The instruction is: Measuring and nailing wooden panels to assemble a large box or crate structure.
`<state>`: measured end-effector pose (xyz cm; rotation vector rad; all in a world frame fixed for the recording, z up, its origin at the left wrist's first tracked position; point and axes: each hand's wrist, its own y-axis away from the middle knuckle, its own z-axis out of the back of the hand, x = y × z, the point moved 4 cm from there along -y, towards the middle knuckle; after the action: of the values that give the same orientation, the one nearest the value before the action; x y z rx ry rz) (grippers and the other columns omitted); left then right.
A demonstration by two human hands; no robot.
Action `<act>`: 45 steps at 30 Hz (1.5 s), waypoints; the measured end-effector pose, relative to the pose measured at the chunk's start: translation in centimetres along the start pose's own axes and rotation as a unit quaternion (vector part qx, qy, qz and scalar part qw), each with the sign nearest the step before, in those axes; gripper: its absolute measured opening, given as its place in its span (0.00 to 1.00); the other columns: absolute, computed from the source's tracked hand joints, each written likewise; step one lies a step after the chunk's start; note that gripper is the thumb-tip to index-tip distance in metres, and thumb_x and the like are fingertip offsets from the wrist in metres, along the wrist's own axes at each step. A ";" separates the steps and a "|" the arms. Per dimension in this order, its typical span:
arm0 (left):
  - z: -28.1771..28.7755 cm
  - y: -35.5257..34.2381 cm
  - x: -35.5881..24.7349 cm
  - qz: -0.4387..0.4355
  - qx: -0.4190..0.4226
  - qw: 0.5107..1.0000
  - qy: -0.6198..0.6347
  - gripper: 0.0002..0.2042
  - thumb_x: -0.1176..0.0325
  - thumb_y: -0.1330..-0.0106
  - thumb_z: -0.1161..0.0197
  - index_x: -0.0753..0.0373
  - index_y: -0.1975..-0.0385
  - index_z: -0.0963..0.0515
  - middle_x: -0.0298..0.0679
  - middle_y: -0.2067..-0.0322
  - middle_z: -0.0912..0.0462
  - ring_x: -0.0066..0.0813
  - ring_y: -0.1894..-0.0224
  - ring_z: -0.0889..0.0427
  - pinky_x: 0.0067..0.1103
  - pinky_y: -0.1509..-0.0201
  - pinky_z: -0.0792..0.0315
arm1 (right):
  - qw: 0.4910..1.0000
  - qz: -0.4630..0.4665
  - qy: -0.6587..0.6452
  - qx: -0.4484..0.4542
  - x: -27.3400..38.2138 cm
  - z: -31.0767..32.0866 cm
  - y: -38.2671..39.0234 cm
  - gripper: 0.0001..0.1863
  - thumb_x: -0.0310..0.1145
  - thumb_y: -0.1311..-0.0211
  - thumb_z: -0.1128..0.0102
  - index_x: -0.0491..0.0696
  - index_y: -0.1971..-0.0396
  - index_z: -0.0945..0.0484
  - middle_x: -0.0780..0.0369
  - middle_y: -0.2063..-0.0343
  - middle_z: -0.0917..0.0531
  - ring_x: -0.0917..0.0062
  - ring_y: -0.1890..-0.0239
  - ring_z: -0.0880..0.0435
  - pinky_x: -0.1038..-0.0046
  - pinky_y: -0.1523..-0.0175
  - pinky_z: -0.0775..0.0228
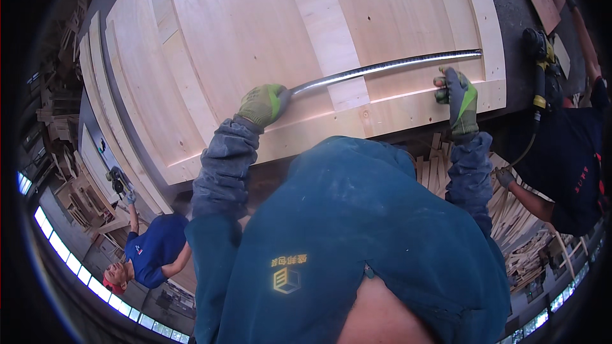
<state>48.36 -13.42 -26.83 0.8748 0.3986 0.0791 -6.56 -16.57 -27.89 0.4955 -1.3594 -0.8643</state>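
Note:
A large pale wooden panel [255, 25] made of joined boards lies in front of me. A long metal ruler [389, 65] lies across it, running from lower left up to the right. My left hand [263, 104], in a green and grey glove, grips the ruler's left end against the wood. My right hand [459, 99], gloved the same way, rests on the panel's near edge strip [395, 111], just below the ruler's right end. Its fingers are curled, and I cannot see whether they hold anything.
A person in a dark shirt [570, 172] stands at the right with a yellow and black power tool [540, 57]. Another person in a blue shirt [153, 248] works at the lower left, holding a tool [117, 180]. Loose wooden slats [510, 210] are piled below the panel.

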 end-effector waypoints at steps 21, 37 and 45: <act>1.6 -5.4 0.2 0.002 -0.017 1.000 -0.021 0.21 0.51 0.14 0.38 0.55 0.44 0.01 0.52 0.52 0.00 0.58 0.46 0.01 0.49 0.35 0.11 | 0.668 0.232 0.694 0.136 20.6 -39.4 -10.5 0.78 0.85 0.26 0.34 0.44 -0.01 0.61 0.33 0.21 0.16 0.39 0.20 0.13 0.43 0.17 0.20; 2.2 -6.1 1.9 0.000 0.011 1.000 -0.001 0.22 0.49 0.12 0.39 0.55 0.41 0.02 0.51 0.49 0.00 0.58 0.45 0.02 0.49 0.34 0.12 | 0.690 0.257 0.673 0.071 17.9 -41.7 -11.7 0.67 0.77 0.18 0.35 0.38 0.03 0.47 0.44 0.36 0.04 0.51 0.33 0.02 0.53 0.26 0.10; 1.5 -5.3 2.1 0.002 0.001 1.000 0.007 0.22 0.50 0.12 0.39 0.55 0.40 0.03 0.51 0.50 0.00 0.57 0.45 0.01 0.49 0.34 0.12 | 0.689 0.212 0.685 0.106 20.3 -41.3 -7.2 0.72 0.74 0.19 0.35 0.40 0.00 0.62 0.36 0.30 0.08 0.43 0.30 0.05 0.48 0.24 0.14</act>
<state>50.41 -17.44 -30.62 0.8776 0.4098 0.0873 31.36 -43.66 -27.79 0.7303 -0.0949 0.1880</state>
